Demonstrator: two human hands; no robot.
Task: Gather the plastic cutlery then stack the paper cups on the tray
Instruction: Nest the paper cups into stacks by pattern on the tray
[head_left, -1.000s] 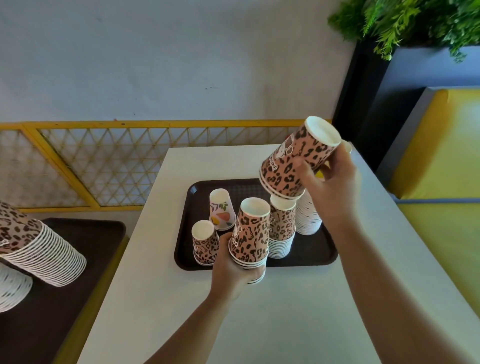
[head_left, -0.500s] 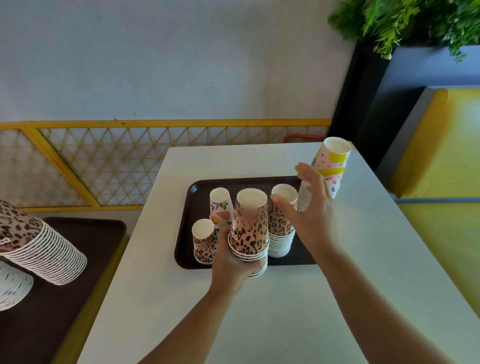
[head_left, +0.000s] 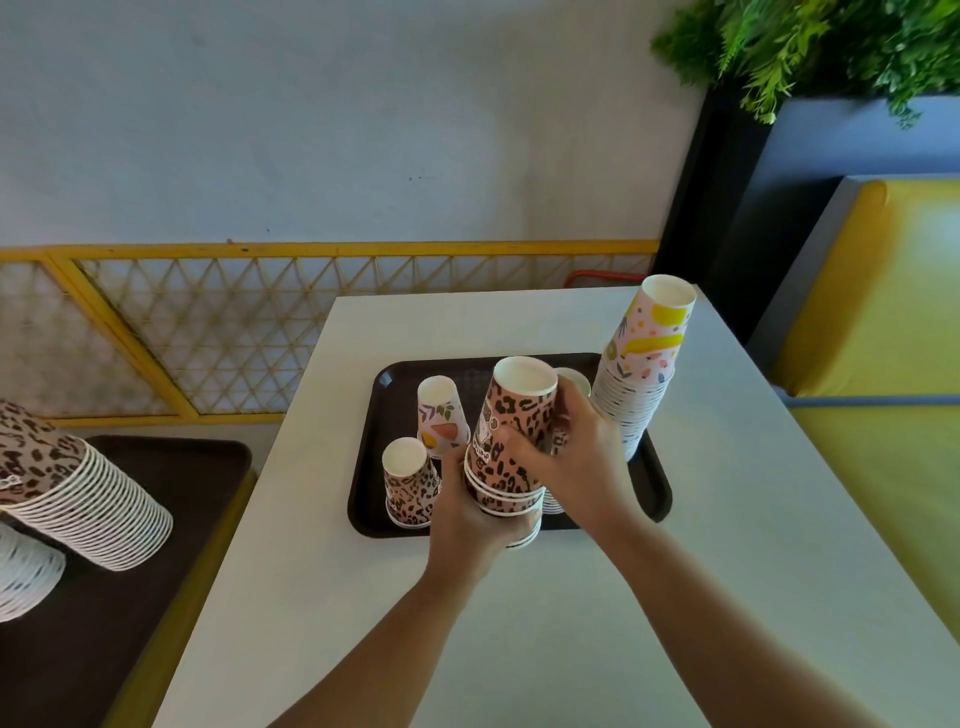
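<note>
Head camera view: a short stack of upturned leopard-print paper cups (head_left: 511, 447) is held over the near edge of the dark brown tray (head_left: 655, 493), which lies on the white desk (head_left: 519, 623). The left hand (head_left: 475, 525) is wrapped round the stack's lower rims from below, fingers curled about them. The right hand (head_left: 582, 462) is closed on the stack's right side, its thumb laid across the front of the top cup and its fingers clamped behind. On the tray, a small leopard-print cup (head_left: 408, 480) stands just left of the left hand, with a leaf-patterned cup (head_left: 441, 415) behind it. A tall stack of yellow-patterned cups (head_left: 641, 364) rises at the tray's right end. Another cup stack (head_left: 571, 382) is mostly hidden behind the right hand. To the left, a leaning leopard-print stack (head_left: 78, 488) rests on a second tray (head_left: 171, 467).
</note>
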